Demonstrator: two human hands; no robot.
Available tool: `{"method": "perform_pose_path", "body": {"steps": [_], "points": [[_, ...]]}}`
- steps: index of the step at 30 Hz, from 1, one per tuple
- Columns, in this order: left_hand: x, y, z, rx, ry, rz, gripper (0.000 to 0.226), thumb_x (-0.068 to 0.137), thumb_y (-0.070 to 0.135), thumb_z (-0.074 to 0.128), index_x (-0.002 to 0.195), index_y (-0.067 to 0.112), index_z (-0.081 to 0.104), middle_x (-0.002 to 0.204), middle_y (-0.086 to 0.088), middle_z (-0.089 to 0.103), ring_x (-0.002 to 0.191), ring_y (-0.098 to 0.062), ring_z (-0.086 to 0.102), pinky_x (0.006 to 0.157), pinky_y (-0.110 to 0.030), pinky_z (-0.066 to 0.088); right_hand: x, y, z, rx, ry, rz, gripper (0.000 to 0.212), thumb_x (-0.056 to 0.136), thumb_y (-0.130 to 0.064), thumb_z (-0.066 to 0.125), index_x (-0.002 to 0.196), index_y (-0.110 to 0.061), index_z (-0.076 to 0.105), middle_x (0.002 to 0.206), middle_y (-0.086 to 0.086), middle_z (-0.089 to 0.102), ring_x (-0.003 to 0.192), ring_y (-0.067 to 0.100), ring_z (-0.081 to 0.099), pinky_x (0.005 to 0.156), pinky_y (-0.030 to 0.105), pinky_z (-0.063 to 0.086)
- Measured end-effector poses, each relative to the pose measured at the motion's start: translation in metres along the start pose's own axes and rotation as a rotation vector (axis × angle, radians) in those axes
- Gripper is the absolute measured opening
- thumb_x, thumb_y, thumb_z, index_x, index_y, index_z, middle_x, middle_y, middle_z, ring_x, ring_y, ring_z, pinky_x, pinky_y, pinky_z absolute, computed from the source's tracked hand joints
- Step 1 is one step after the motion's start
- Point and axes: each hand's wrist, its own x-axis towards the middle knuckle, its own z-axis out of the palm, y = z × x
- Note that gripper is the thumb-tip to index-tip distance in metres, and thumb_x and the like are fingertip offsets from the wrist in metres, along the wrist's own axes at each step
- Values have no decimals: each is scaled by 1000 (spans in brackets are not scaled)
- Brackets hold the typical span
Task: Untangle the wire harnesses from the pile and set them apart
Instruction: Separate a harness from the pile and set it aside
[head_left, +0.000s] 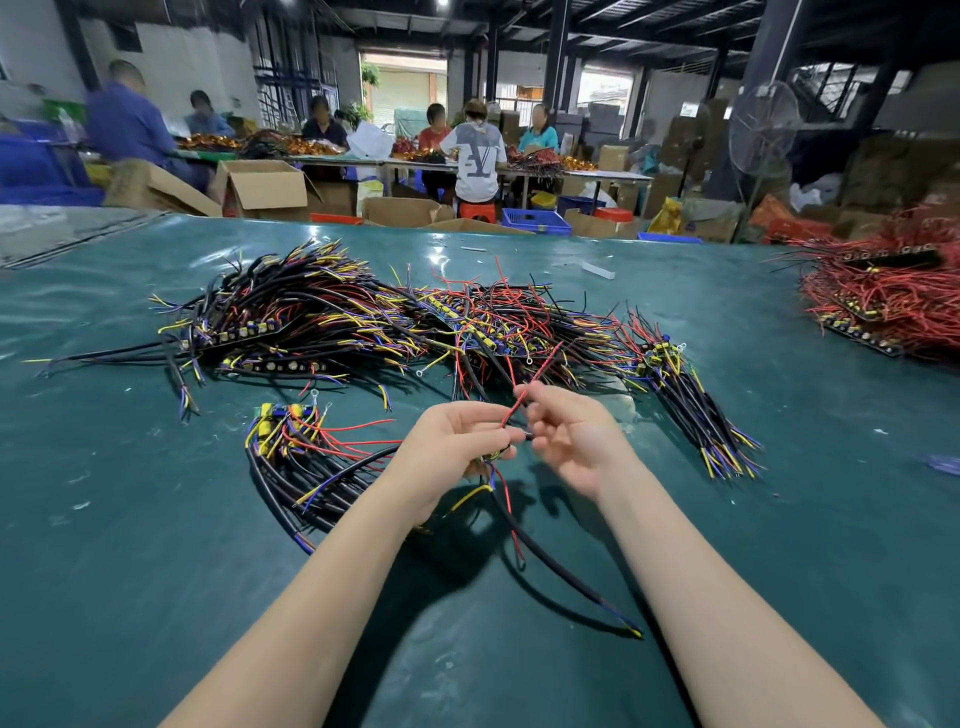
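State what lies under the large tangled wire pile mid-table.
The large tangled pile of black, red and yellow wires rests on the glossy green table cover. Anything beneath its middle is hidden by wires.

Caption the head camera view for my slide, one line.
Left hand grips a wire harness while right hand pinches its red wire, tangled pile behind on green table.

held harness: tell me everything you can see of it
The harness is a thick black cable plus thin red, yellow and blue wires, plastic-sheathed by the look. The left hand grips its middle; the right hand pinches its red wire, which runs up toward the pile. The cable hangs down, its tip at the table.
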Motion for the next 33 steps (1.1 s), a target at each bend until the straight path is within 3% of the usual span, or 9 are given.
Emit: {"method": "perform_pose_path", "body": {"steps": [4, 9, 12, 17, 24, 28, 33], "points": [[2, -3, -4, -12, 91, 34, 28, 84, -5, 59, 102, 15, 50, 80, 0, 70, 60, -5, 66, 58, -15, 46, -5, 4, 10, -127, -134, -8, 16, 88, -3, 54, 77, -8, 64, 46, -4, 50, 40, 2, 46, 36, 12, 37], [4, -6, -5, -9, 73, 39, 25, 85, -6, 56, 95, 17, 53, 84, -4, 70, 62, -6, 66, 60, -17, 48, -5, 4, 8, -248, -180, -66, 21, 91, -8, 51, 74, -8, 62, 46, -6, 55, 42, 5, 52, 42, 13, 43], [4, -8, -5, 41, 39, 37, 21, 84, -7, 56, 92, 12, 60, 72, 3, 72, 63, -4, 66, 61, -12, 50, -4, 6, 7, -420, -149, -145, 26, 92, -7, 50, 68, -7, 60, 45, -6, 55, 42, 5, 52, 42, 15, 44], [6, -14, -4, 195, 181, 50, 20, 80, -2, 64, 94, 12, 64, 81, -5, 69, 64, -5, 64, 59, -10, 46, 1, 9, 8, -606, -30, -280, 34, 89, -6, 55, 55, -11, 57, 53, 5, 45, 46, 10, 42, 40, 18, 43], [6, -13, -4, 101, 153, 49, 21, 82, -2, 63, 97, 11, 65, 85, -4, 71, 74, -10, 67, 71, -19, 50, 1, 12, 8, -287, -23, -206, 26, 88, -1, 55, 62, -3, 60, 42, -5, 53, 38, 2, 50, 41, 14, 44], [4, -9, -4, -42, 66, 17, 19, 83, -3, 60, 87, 15, 64, 70, 6, 73, 65, -4, 68, 64, -15, 50, 3, 6, 8, -84, 89, -241, 22, 85, 3, 58, 63, -3, 59, 42, -4, 53, 38, 4, 51, 42, 14, 45], [0, -6, -2, -41, -55, -71, 20, 83, -3, 58, 84, 15, 65, 69, 5, 73, 65, -6, 69, 57, -14, 51, 6, -9, -7, 175, 249, -288, 23, 82, 8, 59, 65, -7, 58, 43, -6, 58, 39, 0, 53, 42, 10, 45]]}}
